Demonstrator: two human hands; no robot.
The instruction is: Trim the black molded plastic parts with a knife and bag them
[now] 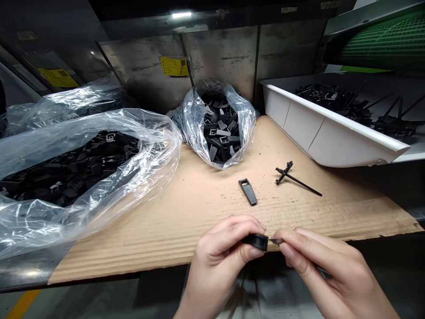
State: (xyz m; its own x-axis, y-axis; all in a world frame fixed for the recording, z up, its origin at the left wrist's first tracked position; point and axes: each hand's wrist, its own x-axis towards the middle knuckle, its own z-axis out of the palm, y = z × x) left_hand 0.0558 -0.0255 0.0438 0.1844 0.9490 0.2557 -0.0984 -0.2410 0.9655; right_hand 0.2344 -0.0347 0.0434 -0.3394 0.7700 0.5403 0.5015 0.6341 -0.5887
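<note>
My left hand [222, 261] pinches a small black plastic clip [256, 241] between thumb and fingers, just past the near edge of the cardboard sheet [186, 212]. My right hand [328, 270] pinches a thin black strap [276, 241] whose tip meets the clip's end. The rest of the strap runs back under my right fingers and is mostly hidden. Both hands are closed and almost touch each other.
A loose black flat clip [248, 191] and a black tie with a cross head [295, 178] lie on the cardboard. Clear bags of black parts sit at left [83, 164] and centre back [221, 128]. A white tray [332, 133] of ties stands at right.
</note>
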